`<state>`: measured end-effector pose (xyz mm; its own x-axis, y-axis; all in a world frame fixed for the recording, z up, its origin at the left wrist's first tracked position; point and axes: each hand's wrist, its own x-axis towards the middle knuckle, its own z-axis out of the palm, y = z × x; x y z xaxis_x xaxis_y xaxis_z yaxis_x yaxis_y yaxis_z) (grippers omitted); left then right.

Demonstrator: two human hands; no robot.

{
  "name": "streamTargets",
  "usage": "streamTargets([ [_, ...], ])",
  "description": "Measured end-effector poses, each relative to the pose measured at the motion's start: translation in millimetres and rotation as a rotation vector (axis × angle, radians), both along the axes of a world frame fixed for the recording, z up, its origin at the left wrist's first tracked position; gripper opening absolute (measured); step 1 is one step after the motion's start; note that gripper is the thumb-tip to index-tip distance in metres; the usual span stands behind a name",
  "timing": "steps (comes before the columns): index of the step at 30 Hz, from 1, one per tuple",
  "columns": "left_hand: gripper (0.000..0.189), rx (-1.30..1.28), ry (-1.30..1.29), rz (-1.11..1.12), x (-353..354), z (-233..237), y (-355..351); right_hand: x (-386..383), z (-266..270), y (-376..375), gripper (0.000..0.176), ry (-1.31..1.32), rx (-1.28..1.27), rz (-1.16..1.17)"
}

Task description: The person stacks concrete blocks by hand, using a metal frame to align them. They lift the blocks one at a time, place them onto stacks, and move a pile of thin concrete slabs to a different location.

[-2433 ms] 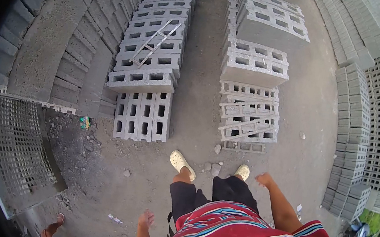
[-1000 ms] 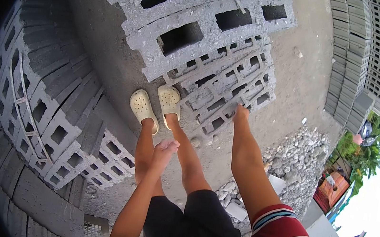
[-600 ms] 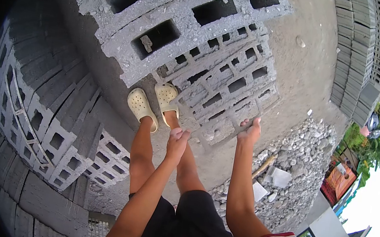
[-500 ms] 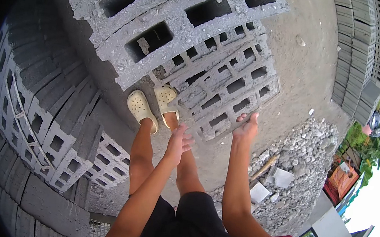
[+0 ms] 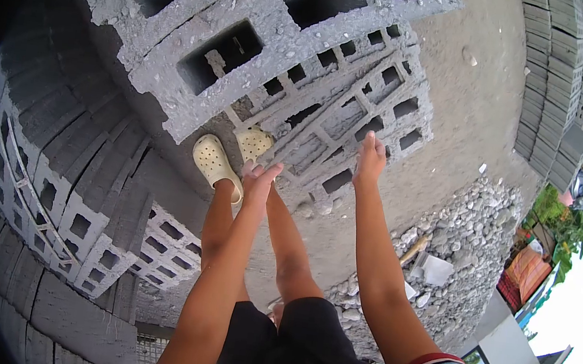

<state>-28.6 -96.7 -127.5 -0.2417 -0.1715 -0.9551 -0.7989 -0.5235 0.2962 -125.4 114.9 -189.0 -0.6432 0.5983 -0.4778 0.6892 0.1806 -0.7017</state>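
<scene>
My left hand (image 5: 258,182) is at the near end of a tilted grey hollow concrete block (image 5: 321,138), its fingers curled against that end. My right hand (image 5: 369,164) is closed at the same block's right side, thumb pointing away from me; the exact contact of its fingertips is hidden. The tilted block lies across other hollow blocks (image 5: 413,117), at an angle to their rows. Larger in view, the top of a taller block stack (image 5: 170,41) stands just beyond my feet, with wide rectangular holes and rough, crumbly edges.
My cream clogs (image 5: 214,164) are close to the blocks. Stacked blocks (image 5: 80,220) with a thin ladder-like metal frame (image 5: 36,192) stand at left. A gravel heap (image 5: 477,228) with a white chunk (image 5: 432,269) lies at right. More stacked blocks (image 5: 552,76) are at upper right.
Both hands have moved away from me onto the blocks, and their spread fingers have curled in. One block has turned and tilted out of line with its row.
</scene>
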Motion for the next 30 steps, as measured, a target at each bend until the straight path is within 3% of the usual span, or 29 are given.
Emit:
streamTargets([
  [2,0.09,0.087,-0.021,-0.003,8,-45,16,-22,5,-4,0.034,-0.031,-0.162,0.12],
  [5,0.07,-0.023,-0.105,0.181,18,-80,39,-54,-17,-4,0.038,-0.199,0.015,0.113],
  [8,0.058,-0.187,-0.034,0.131,12,-52,43,-48,-9,-24,0.042,-0.164,-0.064,-0.081],
  [11,0.049,-0.365,0.09,-0.093,-3,-7,29,-58,17,-42,0.044,-0.208,-0.115,-0.154],
  [14,0.041,-0.364,0.255,-0.014,-29,28,8,-67,24,-49,0.045,-0.236,-0.187,-0.204],
  [19,0.039,-0.409,0.367,-0.001,-55,39,-10,-83,28,-69,0.04,-0.006,-0.35,-0.328],
  [22,0.039,-0.414,0.333,0.039,-53,28,-21,-85,17,-88,0.038,0.106,-0.277,-0.312],
  [24,0.046,-0.413,0.277,0.005,-47,6,-34,-87,12,-103,0.042,0.097,-0.205,-0.16],
  [26,0.062,-0.57,0.225,-0.192,-51,1,-47,-86,12,-102,0.051,-0.052,-0.03,0.134],
  [28,0.087,-0.7,0.107,-0.408,-50,-11,-59,-73,18,-110,0.053,-0.051,0.402,0.288],
  [30,0.087,-0.843,0.09,-0.6,-47,-20,-58,-65,34,-109,0.054,-0.087,0.491,0.452],
])
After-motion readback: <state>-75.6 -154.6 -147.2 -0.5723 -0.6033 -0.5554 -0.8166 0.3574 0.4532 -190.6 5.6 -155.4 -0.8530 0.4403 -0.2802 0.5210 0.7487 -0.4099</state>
